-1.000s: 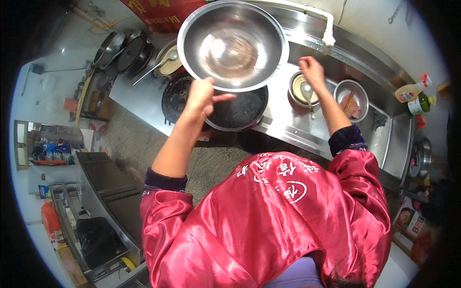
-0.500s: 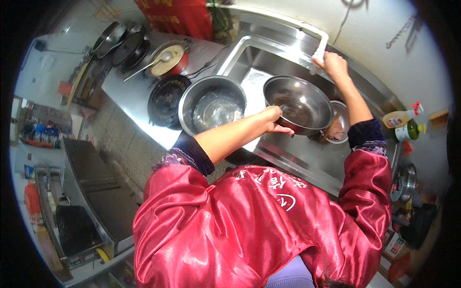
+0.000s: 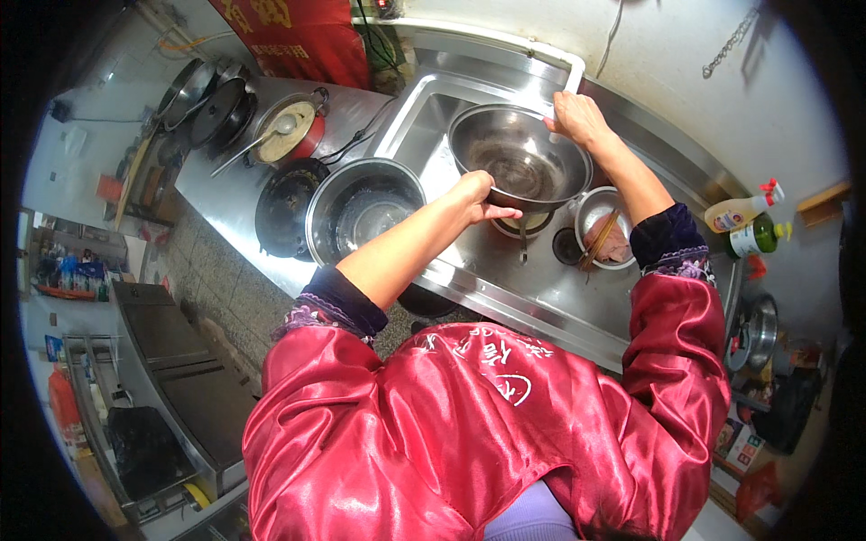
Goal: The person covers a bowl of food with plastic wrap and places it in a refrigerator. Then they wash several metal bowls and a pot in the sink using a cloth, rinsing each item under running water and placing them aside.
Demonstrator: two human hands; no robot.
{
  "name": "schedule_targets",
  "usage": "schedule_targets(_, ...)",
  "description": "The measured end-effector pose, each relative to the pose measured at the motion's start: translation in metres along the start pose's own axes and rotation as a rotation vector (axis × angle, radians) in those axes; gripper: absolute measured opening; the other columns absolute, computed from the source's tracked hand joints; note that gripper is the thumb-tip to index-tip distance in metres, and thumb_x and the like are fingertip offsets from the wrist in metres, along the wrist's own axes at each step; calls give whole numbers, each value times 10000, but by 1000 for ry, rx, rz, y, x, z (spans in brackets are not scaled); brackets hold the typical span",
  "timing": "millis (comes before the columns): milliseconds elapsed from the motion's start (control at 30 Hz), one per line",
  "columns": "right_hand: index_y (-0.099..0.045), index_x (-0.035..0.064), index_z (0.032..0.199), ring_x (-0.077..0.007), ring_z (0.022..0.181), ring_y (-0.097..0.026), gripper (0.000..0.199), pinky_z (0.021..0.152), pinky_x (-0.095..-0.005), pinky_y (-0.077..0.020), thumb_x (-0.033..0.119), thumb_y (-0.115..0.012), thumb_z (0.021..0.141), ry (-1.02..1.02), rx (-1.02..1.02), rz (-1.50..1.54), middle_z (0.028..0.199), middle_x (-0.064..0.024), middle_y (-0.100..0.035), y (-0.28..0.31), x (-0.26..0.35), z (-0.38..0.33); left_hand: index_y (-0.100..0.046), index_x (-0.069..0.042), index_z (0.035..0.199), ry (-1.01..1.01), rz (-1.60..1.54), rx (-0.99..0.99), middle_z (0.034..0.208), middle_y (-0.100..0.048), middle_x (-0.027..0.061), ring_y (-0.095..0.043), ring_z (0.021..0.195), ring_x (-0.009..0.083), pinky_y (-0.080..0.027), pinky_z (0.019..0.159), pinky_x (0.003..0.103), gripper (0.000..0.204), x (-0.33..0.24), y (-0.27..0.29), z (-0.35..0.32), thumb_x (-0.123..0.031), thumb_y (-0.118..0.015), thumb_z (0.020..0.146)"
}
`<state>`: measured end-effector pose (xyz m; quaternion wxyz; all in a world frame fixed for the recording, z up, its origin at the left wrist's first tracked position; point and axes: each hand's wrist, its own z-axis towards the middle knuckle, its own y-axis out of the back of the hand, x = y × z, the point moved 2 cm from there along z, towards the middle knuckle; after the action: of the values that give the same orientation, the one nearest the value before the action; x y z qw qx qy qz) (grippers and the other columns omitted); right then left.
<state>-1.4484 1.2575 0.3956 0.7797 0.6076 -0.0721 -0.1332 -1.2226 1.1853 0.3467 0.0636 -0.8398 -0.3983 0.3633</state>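
Note:
A wide steel bowl point(image 3: 532, 149) is tilted over the sink point(image 3: 410, 117), beneath the end of a white pipe tap point(image 3: 575, 74). My left hand point(image 3: 478, 196) grips its near-left rim, the thumb reaching along the edge. Around the tap's outlet, at the bowl's far right, my right hand point(image 3: 577, 117) is closed; its fingers partly hide the outlet. Left of the bowl stands a deep steel pot point(image 3: 329, 216) with wet, shiny insides. Below the bowl, a small container point(image 3: 525, 225) with a utensil in it shows in part.
A white bowl point(image 3: 586, 215) with chopsticks and pinkish food sits right of the steel bowl. On the left counter are a black pan point(image 3: 287, 212) and a red pot point(image 3: 314, 135) with a ladle. Two pump bottles point(image 3: 732, 215) stand at the right.
The steel bowl has moved up and left with my left hand, uncovering the small container beneath. My right hand stays at the tap. The whole view has shifted slightly.

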Motion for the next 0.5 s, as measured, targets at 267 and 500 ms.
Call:
schedule_targets(267, -537, 5, 995, -343, 921, -591, 390, 792, -417, -508, 153, -749, 704, 262, 102, 9, 950, -156, -586, 0, -5, 3, -371, 137, 1239, 29, -27, 61, 1099, -566, 329, -639, 856, 474, -612, 706, 429, 407, -13, 11, 0, -84, -264, 915)
schedule_targets(500, -546, 35, 1065, -312, 1022, -549, 441, 870, -388, -488, 115, -754, 685, 280, 196, -62, 1049, -111, -566, 0, -4, 2, -367, 141, 1222, 20, -23, 45, 1093, -561, 340, -639, 845, 481, -615, 689, 438, 385, -12, 14, -1, -65, -264, 913)
